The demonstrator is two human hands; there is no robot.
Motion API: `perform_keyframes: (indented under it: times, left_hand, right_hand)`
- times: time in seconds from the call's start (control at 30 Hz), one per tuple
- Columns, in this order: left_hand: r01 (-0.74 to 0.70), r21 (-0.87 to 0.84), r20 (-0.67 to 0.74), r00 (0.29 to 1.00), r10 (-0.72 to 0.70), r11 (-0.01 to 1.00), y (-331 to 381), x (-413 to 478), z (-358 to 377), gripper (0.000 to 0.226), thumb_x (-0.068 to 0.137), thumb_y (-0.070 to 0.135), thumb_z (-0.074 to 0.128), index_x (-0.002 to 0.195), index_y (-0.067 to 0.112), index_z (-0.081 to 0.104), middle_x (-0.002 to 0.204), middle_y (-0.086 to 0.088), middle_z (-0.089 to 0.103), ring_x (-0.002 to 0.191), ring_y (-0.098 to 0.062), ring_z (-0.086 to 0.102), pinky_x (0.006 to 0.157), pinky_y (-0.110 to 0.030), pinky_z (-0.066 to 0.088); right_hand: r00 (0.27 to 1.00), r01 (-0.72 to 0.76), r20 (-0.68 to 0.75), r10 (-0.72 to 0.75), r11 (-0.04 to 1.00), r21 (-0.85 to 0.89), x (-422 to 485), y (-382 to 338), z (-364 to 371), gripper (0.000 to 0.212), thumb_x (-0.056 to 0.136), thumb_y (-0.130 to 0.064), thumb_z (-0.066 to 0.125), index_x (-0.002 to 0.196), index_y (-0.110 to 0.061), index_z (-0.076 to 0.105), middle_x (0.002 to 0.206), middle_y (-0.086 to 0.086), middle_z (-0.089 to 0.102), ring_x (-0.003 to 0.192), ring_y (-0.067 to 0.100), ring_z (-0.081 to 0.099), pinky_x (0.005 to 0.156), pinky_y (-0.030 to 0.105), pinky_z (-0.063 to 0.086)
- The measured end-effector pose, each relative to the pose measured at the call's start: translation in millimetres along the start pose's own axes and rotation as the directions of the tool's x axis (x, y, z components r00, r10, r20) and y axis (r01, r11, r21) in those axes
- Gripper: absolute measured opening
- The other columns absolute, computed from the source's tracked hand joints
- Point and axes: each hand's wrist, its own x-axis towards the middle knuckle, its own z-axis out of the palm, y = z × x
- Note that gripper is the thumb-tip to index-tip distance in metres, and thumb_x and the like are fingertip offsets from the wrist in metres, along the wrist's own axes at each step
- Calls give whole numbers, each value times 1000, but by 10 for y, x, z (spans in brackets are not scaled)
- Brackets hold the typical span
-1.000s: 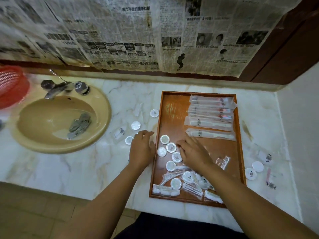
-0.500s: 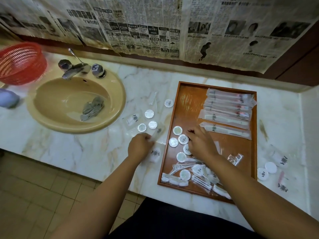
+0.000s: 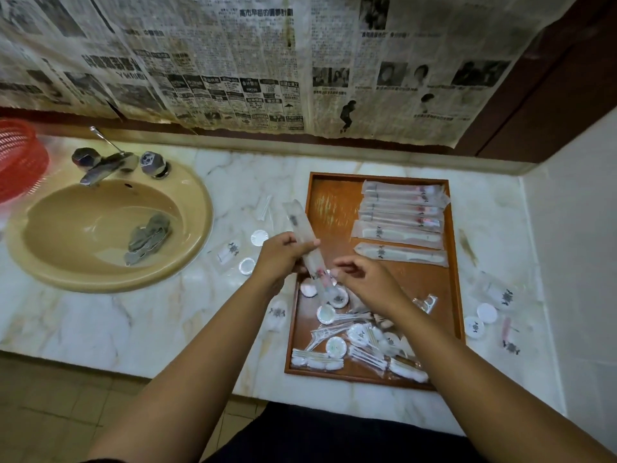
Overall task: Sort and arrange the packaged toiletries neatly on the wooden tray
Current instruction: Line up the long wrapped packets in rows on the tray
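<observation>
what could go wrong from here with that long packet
The packet, gripped mid-length by the left hand, hangs tilted over the left rim of the tray; a slip could drop it onto the counter. Its low end sits just above the loose round packs, so swinging it may scatter them.

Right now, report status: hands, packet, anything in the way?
Left hand grips long clear packet, tilted over left edge of wooden tray. Right hand at its lower end, contact unclear. Loose sachets crowd tray's near end.
</observation>
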Motion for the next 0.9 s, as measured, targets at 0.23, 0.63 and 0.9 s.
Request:
perform_keyframes:
  times: [0.23, 0.63, 0.9]
  left_hand:
    - [49, -46, 75, 996, -46, 998, -120, 51, 605, 41, 84, 23, 83, 108, -7, 67, 80, -18, 72, 55, -20, 64, 52, -28, 56]
    - [-697, 695, 536, 667, 518, 178, -506, 200, 1385, 53, 99, 23, 53, 151, 12, 44, 157, -11, 41, 144, -25, 36, 119, -35, 26]
    - [-634, 761, 648, 729, 220, -138, -590, 588, 1792, 52, 111, 24, 22, 162, 13, 15, 170, -11, 7, 157, -31, 3, 127, -44, 0]
  right_hand:
    - [977, -150, -133, 169, 978, 143, -228, 296, -313, 22, 92, -36, 75, 112, -28, 73, 102, -4, 75, 89, 10, 73, 73, 23, 56]
    - [821, -207, -486, 300, 950, 235, -511, 875, -1134, 22, 100, -38, 63, 118, -28, 69, 111, -6, 73, 98, 11, 69, 87, 35, 58]
    - [749, -124, -574, 331, 921, 369, -462, 953, -1326, 17, 100, -30, 65, 115, -26, 72, 100, 0, 76, 80, 12, 70, 80, 38, 59]
